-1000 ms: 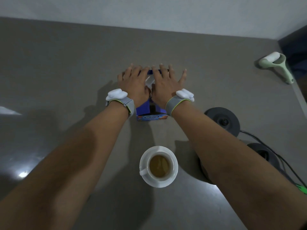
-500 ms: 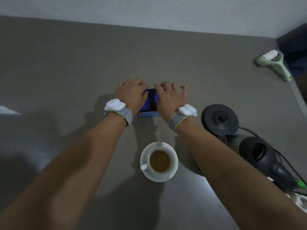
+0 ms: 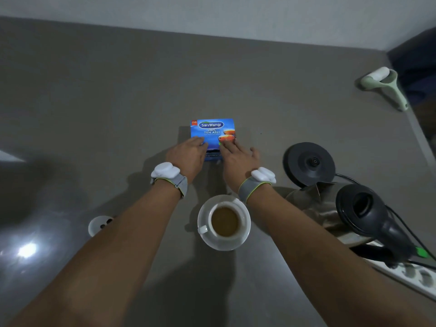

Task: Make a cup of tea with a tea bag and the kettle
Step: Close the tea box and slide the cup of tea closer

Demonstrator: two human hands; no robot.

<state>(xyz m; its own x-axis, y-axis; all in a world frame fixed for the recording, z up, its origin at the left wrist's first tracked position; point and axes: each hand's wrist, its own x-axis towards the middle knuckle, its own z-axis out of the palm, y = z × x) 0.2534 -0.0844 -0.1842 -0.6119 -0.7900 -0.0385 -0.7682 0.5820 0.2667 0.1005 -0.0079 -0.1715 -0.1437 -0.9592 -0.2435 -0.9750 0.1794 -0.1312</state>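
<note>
Here, with tea already brewed in the cup (image 3: pixel 225 221) on the desk (image 3: pixel 94 102), the box (image 3: pixel 212 132) beyond it is pressed flat by the open left hand (image 3: pixel 188 154) and open right hand (image 3: pixel 237 156), best released gently, clear of the cup.

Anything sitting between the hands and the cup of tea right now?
Nothing visible. Both the left hand and right hand rest on the tea box, and the cup on its saucer sits nearer the person, with only bare countertop between.
</note>
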